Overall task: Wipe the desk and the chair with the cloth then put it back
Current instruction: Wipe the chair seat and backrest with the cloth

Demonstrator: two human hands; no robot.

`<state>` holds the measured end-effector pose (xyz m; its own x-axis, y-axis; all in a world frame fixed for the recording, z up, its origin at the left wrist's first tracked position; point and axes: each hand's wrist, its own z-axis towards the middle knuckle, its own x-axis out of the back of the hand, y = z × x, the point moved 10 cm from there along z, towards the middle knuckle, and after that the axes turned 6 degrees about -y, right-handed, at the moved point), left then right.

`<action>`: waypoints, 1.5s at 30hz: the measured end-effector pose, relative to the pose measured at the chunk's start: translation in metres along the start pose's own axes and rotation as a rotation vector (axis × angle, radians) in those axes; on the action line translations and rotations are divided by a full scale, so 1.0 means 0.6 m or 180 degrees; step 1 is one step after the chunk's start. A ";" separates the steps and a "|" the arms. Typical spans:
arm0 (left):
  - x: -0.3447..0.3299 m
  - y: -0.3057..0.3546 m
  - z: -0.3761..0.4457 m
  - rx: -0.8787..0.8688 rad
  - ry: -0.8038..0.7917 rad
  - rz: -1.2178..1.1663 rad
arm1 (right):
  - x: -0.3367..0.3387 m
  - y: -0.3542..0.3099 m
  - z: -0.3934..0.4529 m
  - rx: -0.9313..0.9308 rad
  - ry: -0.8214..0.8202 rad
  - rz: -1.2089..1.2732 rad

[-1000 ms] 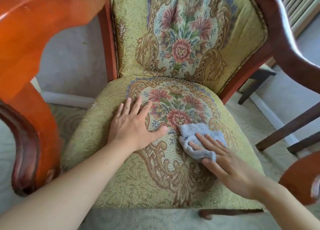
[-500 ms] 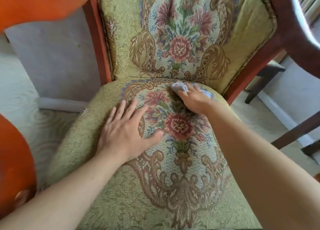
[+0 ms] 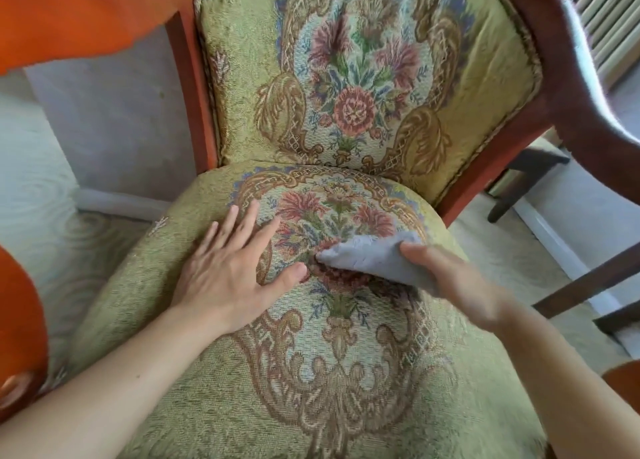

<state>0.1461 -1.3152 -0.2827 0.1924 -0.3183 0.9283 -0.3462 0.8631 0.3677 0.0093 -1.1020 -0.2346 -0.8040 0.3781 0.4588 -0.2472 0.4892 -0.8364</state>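
Observation:
A wooden armchair fills the view, with a green-gold floral tapestry seat [image 3: 311, 372] and padded back [image 3: 363, 77]. My right hand [image 3: 457, 285] grips a light grey-blue cloth [image 3: 374, 259] and holds it against the middle of the seat, over the red flower. Flat on the left half of the seat lies my left hand [image 3: 228, 271], fingers spread, palm down, holding nothing. Its thumb tip is close to the cloth's left corner. The desk is out of view.
Glossy orange-brown armrests stand at the left [image 3: 20, 320] and curve over at the upper right [image 3: 571, 88]. Pale patterned carpet [image 3: 38, 199] surrounds the chair. Dark wooden legs of other furniture [image 3: 588, 278] stand at the right. A radiator shows at the top right.
My right hand went with the cloth from the seat's front to its back edge, then came forward to the seat's middle. My left hand stayed flat on the seat.

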 end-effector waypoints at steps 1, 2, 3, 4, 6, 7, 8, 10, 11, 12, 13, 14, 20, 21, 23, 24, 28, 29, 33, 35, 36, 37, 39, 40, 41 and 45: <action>0.002 0.005 0.004 0.0004 -0.0060 -0.0046 | 0.025 -0.014 0.006 0.0085 0.0173 0.0264; 0.008 0.010 0.009 0.0024 -0.0102 -0.0111 | 0.054 -0.026 0.015 0.0100 0.0435 0.0520; 0.017 0.017 0.015 0.0063 -0.0122 -0.0183 | 0.079 -0.035 0.025 0.0065 0.0659 0.0845; 0.030 0.025 0.023 0.0097 -0.0104 -0.0250 | 0.098 -0.043 0.037 0.0029 0.0819 0.1195; 0.068 0.054 0.036 0.0047 0.0076 -0.0388 | 0.125 -0.058 0.056 -0.0017 0.1045 0.1814; 0.092 0.070 0.044 -0.0023 0.0209 -0.0458 | 0.136 -0.069 0.062 -0.0007 0.1139 0.2046; 0.117 0.085 0.054 -0.0073 0.0303 -0.0500 | 0.147 -0.082 0.065 0.0005 0.1256 0.2202; 0.162 0.109 0.074 -0.0066 0.0326 -0.0474 | 0.164 -0.104 0.061 -0.0036 0.1445 0.2460; 0.185 0.120 0.084 -0.0035 0.0296 -0.0418 | 0.171 -0.115 0.057 -0.0106 0.1501 0.2585; 0.209 0.130 0.094 0.0015 0.0241 -0.0366 | 0.180 -0.125 0.051 -0.0188 0.1529 0.2733; 0.234 0.141 0.104 0.0075 0.0165 -0.0319 | 0.191 -0.139 0.045 -0.0258 0.1540 0.2917; 0.259 0.154 0.115 0.0119 0.0086 -0.0268 | 0.204 -0.156 0.037 -0.0311 0.1547 0.3120; 0.425 0.255 0.181 0.0301 -0.0239 -0.0080 | 0.314 -0.290 -0.001 -0.0492 0.1639 0.3882; 0.449 0.268 0.190 0.0334 -0.0290 -0.0057 | 0.333 -0.312 -0.005 -0.0528 0.1657 0.3974; 0.487 0.286 0.209 0.0423 -0.0384 -0.0066 | 0.366 -0.350 -0.008 -0.0595 0.1589 0.4060; 0.502 0.288 0.220 0.0473 -0.0419 -0.0104 | 0.383 -0.368 -0.006 -0.0551 0.1570 0.4011; 0.526 0.278 0.258 0.0666 -0.0529 -0.0245 | 0.439 -0.412 0.008 -0.0284 0.1772 0.3775; 0.528 0.272 0.269 0.0672 -0.0564 -0.0236 | 0.448 -0.417 0.012 -0.0224 0.1846 0.3685; 0.524 0.242 0.334 0.0570 -0.0701 -0.0036 | 0.477 -0.416 0.026 -0.0472 0.2297 0.2950; 0.511 0.220 0.369 0.0576 -0.0798 -0.0027 | 0.488 -0.404 0.028 -0.0824 0.2673 0.2401; 0.501 0.208 0.386 0.0619 -0.0837 -0.0051 | 0.497 -0.400 0.031 -0.0933 0.2867 0.2120; 0.490 0.193 0.401 0.0679 -0.0884 -0.0064 | 0.506 -0.396 0.033 -0.1012 0.3115 0.1898; 0.473 0.162 0.419 0.0766 -0.0900 -0.0141 | 0.513 -0.391 0.041 -0.1131 0.3537 0.1620; 0.468 0.151 0.425 0.0735 -0.0877 -0.0172 | 0.508 -0.388 0.049 -0.1202 0.3649 0.1543; 0.465 0.144 0.433 0.0634 -0.0824 -0.0190 | 0.501 -0.387 0.060 -0.1229 0.3711 0.1476; 0.455 0.124 0.476 0.0185 -0.0829 0.0217 | 0.451 -0.402 0.145 -0.1262 0.3567 0.1223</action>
<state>-0.0892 -1.4499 0.0142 -0.0733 -0.3569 0.9313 -0.4037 0.8645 0.2995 -0.1960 -1.1860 0.0651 0.1628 0.9144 0.3706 0.2377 0.3282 -0.9142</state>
